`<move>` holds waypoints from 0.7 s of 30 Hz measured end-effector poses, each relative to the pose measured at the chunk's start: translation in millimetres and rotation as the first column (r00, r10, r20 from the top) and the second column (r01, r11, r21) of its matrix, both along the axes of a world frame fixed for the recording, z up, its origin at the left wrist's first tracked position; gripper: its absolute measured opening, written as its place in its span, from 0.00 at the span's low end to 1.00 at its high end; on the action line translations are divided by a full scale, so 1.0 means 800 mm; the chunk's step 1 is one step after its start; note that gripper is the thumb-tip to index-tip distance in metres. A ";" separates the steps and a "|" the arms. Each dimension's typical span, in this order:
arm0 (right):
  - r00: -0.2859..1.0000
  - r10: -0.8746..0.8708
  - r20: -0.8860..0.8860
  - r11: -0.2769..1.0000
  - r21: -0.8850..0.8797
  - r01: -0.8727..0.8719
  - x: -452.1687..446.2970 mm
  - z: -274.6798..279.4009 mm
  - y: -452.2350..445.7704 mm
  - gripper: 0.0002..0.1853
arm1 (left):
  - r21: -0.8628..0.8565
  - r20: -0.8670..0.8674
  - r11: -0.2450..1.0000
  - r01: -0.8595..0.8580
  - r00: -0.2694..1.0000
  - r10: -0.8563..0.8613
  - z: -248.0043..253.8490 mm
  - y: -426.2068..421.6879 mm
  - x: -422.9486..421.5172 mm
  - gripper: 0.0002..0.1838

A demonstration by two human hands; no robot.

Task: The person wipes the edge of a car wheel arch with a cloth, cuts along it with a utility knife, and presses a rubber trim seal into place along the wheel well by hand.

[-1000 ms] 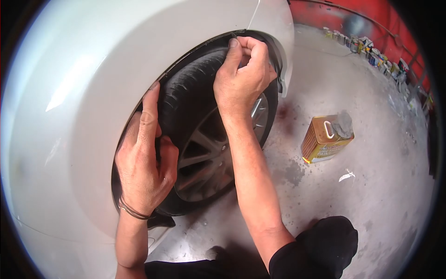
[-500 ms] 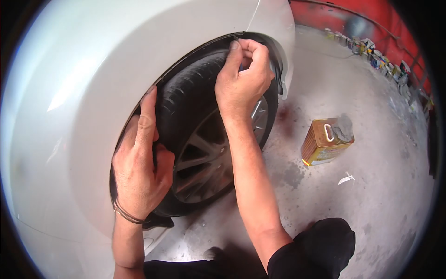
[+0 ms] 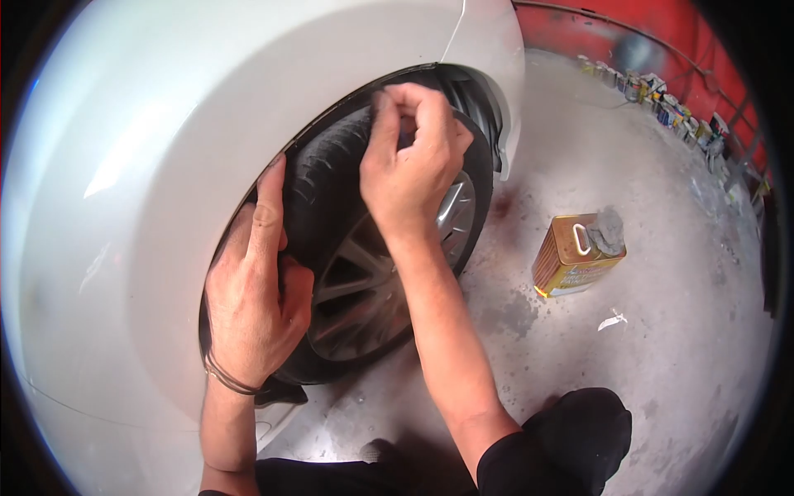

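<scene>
The right hand (image 3: 413, 157) has moved down toward the left hand (image 3: 256, 302), above the tire (image 3: 322, 169); its fingers are narrowed, blur hiding anything pinched. The left stays, forefinger against the fender (image 3: 186, 198) just beside it, grip unclear.

1. The wheel (image 3: 368, 285) stands within the arch of the car body panel (image 3: 157, 157), which spreads left of and above it.
2. Left hand (image 3: 256, 285): at the wheel's left side, along the arch edge.
3. Right hand (image 3: 412, 157): before the wheel's upper part.
4. Right of the wheel, on the floor (image 3: 686, 256): a can (image 3: 579, 258), and a scrap (image 3: 613, 320).
5. Far beyond the wheel, to the right: a row of containers (image 3: 668, 107) along a wall (image 3: 571, 29).
</scene>
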State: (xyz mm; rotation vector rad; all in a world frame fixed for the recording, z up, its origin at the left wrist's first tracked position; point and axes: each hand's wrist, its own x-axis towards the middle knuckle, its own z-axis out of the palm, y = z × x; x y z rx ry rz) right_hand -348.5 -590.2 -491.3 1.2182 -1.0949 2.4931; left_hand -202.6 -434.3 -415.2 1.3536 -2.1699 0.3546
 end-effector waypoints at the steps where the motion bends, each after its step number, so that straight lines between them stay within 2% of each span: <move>1: 1.000 -0.010 0.029 0.999 0.037 0.009 -0.006 -0.001 -0.003 0.04 | 0.005 -0.004 1.000 0.003 1.000 -0.003 0.000 0.000 0.000 0.62; 2: 0.997 0.017 0.070 0.993 0.112 -0.025 -0.014 -0.001 -0.004 0.04 | 0.004 -0.004 1.000 0.001 1.000 -0.001 0.000 0.000 0.000 0.62; 8: 0.981 0.041 0.188 0.991 0.118 -0.064 -0.016 -0.008 -0.009 0.03 | 0.018 -0.010 1.000 0.003 1.000 -0.002 -0.001 0.001 0.002 0.62; 10: 0.989 0.038 0.141 0.997 0.064 -0.048 -0.011 -0.013 -0.003 0.04 | -0.013 -0.009 1.000 0.027 1.000 -0.027 -0.004 -0.001 0.006 0.62; 14: 0.987 0.060 0.151 0.991 0.110 -0.077 -0.005 -0.005 0.004 0.04 | -0.042 -0.004 0.999 0.027 1.000 -0.027 -0.008 0.001 0.009 0.61; 16: 0.994 -0.068 0.091 0.993 0.099 0.059 -0.001 0.000 -0.001 0.04 | -0.059 0.007 0.998 -0.016 1.000 0.017 -0.010 0.004 0.007 0.60; 21: 0.994 -0.109 0.014 0.994 0.024 0.108 0.011 0.002 0.002 0.05 | -0.080 0.009 0.996 -0.031 0.999 0.032 -0.016 0.006 0.011 0.59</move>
